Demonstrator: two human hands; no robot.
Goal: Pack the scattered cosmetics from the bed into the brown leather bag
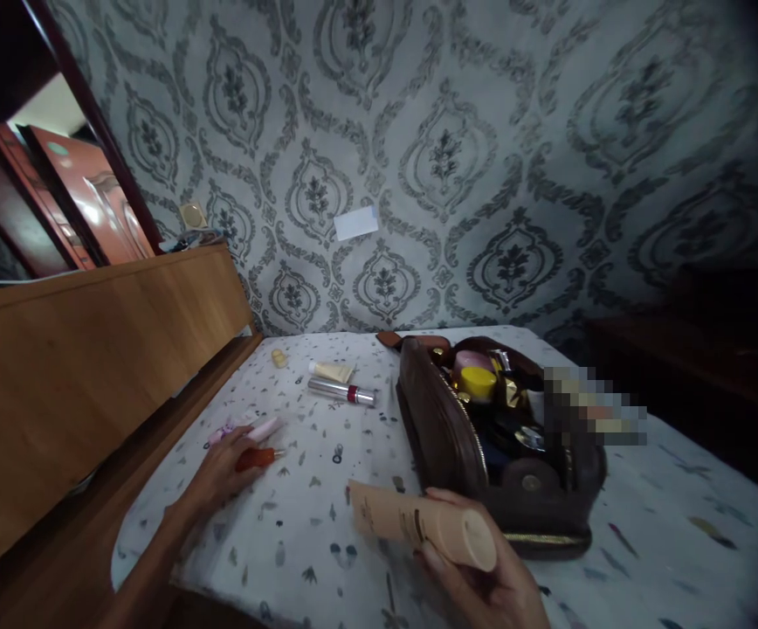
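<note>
In my right hand [477, 568] is a beige squeeze tube [405, 517], its cap end toward me on the right. The fingers wrap round that cap end, just in front of an unzipped brown cosmetic bag [444, 428]. My left hand [218, 472] is low over the cloth on the left, fingers curled around a small orange item with a thin pale tip [256, 458]. A pale pink tube [265, 428] lies against its fingertips, and a purple-and-white piece [220, 433] lies beside it. The palm's underside is hidden.
A silver tube with a red band [341, 390], a small cream tube [332, 371] and a yellowish piece [279, 358] lie on the patterned cloth [327, 559]. Inside the bag are a yellow-lidded jar [477, 383] and other cosmetics. A wooden panel [110, 349] borders the left.
</note>
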